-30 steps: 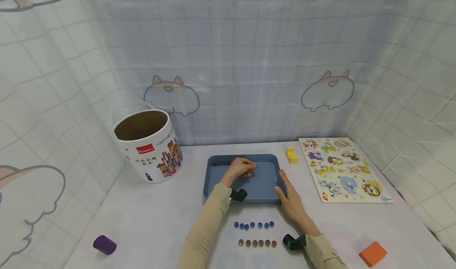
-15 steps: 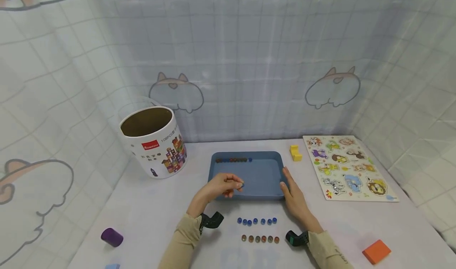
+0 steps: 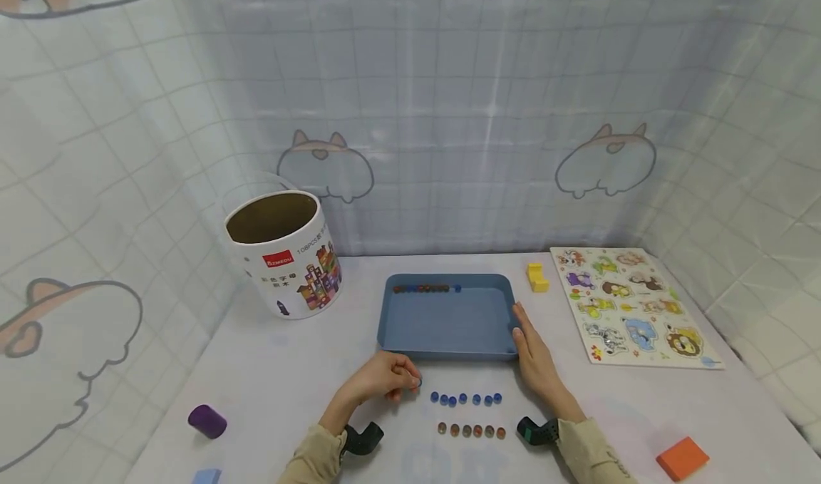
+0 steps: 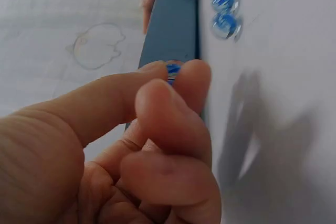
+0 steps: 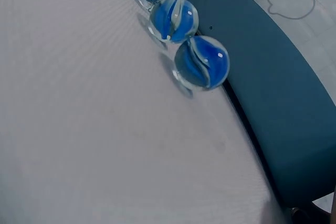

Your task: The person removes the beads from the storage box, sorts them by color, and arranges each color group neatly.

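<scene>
In the head view my left hand (image 3: pixel 377 380) is just off the front left corner of the blue tray (image 3: pixel 449 327). It pinches a blue marble (image 4: pixel 172 70) between thumb and forefinger. My right hand (image 3: pixel 539 366) rests against the tray's right side with its fingers straight. Along the tray's far wall runs a line of brownish and blue marbles (image 3: pixel 423 289). In front of the tray lies a row of blue marbles (image 3: pixel 452 401), swirled with white in the right wrist view, and nearer still a row of brownish and reddish marbles (image 3: pixel 467 431).
A white printed bucket (image 3: pixel 282 256) stands at the back left. To its front are a purple cylinder (image 3: pixel 207 421) and a light-blue block (image 3: pixel 207 476). Right of the tray are a yellow block (image 3: pixel 537 278), an animal puzzle board (image 3: pixel 631 306) and an orange block (image 3: pixel 683 459).
My left hand has come out of the tray, toward me and left, with the blue marble pinched in it. The far line of marbles has come into full view. My right hand stays at the tray.
</scene>
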`<state>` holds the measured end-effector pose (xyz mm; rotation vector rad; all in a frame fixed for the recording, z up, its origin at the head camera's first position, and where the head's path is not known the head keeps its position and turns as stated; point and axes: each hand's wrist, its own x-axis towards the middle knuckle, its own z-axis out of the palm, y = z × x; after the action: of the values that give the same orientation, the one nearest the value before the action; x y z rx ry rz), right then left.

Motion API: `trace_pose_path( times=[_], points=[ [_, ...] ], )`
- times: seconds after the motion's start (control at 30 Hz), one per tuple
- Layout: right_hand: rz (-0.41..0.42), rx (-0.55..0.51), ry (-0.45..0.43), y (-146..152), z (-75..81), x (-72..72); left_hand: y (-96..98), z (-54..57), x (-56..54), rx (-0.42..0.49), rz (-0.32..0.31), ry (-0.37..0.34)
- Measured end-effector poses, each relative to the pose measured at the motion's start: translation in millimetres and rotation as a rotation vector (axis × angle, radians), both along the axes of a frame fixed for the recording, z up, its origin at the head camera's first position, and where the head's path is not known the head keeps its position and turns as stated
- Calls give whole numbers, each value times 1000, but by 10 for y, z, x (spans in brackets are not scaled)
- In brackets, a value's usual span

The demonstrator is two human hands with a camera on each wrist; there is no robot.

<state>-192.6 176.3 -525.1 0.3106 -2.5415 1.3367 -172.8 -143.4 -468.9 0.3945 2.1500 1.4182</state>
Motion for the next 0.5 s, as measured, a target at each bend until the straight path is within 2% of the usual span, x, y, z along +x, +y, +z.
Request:
trace_pose_path(
  times=[0.17,0.33,0.43,0.5],
  points=[
    [-8,2,15,3,-18,6,96,-76,41,-41,-9,11],
    [-10,-9,0,9,-3,-3,177,-133,78,-91,7,29],
    [-7,-12,-5,8,1,-6,186,-90,95,-86,5,11],
    [-5,-9,2,10,-1,-8,181,-11,91,-82,-7,4]
  ],
)
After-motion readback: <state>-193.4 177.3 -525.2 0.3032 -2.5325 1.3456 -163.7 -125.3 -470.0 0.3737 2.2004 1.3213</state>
